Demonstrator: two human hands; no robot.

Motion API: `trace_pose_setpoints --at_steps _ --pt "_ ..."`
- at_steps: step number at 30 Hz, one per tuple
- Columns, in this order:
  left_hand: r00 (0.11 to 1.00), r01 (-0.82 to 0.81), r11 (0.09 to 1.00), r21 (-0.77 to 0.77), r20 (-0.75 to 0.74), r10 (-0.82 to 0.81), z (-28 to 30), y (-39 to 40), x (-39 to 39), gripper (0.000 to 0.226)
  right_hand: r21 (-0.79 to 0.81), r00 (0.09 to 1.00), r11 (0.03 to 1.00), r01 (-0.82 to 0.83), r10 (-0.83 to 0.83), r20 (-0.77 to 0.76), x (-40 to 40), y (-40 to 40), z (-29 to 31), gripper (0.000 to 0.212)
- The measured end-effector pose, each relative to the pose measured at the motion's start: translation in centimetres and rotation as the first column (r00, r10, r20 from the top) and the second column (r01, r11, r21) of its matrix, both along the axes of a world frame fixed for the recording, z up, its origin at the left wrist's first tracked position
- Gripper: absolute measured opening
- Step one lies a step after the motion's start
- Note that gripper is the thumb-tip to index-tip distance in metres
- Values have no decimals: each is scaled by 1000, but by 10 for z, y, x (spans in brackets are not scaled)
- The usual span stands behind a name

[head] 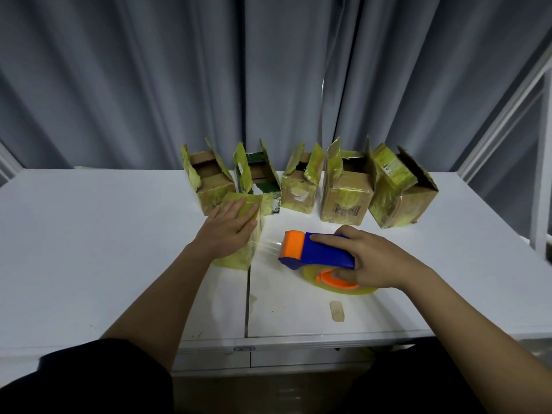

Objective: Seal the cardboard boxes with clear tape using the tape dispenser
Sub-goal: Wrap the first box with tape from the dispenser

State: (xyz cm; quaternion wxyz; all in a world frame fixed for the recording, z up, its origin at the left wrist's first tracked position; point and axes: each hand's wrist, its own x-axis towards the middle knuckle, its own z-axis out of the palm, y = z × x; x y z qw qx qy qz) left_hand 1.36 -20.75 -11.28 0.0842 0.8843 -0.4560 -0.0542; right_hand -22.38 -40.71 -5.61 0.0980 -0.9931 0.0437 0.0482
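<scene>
Your left hand (228, 227): fingers flat on the near box (239, 234), worktop (89, 249) centre. Your right hand (370, 259): fingers clamped on the tape dispenser (316, 249), tape strip (265, 245) joining box. Five open boxes (346, 192) behind.

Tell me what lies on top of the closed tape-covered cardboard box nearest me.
The left hand rests flat on it; the box top beneath is mostly covered.

No readable text, labels on two cardboard boxes (348, 189) too blurred to read
</scene>
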Motion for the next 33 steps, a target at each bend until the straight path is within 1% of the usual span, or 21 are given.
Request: trace_pose_setpoints --at_steps 3,4,7,9,12,19,23,25,28,29,33 --pt "1000 -1 1000 18 11 0 0 -1 0 55 -15 1000 1000 -9 9 18 -7 1 8 76" --pt "1000 2 1000 26 5 -2 1 0 0 60 -39 1000 999 -16 16 21 -7 2 11 77" --pt "999 17 997 75 -38 -14 5 -1 2 89 -122 999 992 -28 31 28 -4 5 19 77" --pt "998 28 990 140 -51 -21 7 -2 4 97 -165 999 986 -26 29 18 -3 5 21 77" --pt "998 35 984 176 -53 -26 8 -4 5 92 -232 999 972 -42 37 -26 3 9 21 75" --pt "1000 7 993 122 -4 -6 7 -4 -5 85 -398 981 911 -111 36 -192 24 35 31 70" --pt "1000 11 996 89 26 -13 5 -3 -6 86 -553 962 814 -178 27 -270 47 59 38 65" --pt "999 11 997 76 42 -14 3 -3 -7 87 -600 952 778 -189 -5 -307 57 68 39 62" --pt "996 9 998 55 86 -14 2 -4 -8 97 -624 928 757 -197 -62 -368 72 81 34 54" --pt "995 9 999 52 100 -14 1 -4 -8 97 -624 921 755 -200 -73 -383 77 86 32 52" --pt "993 -4 999 41 116 -1 2 -3 -11 82 -603 907 771 -205 -82 -413 92 98 26 52"
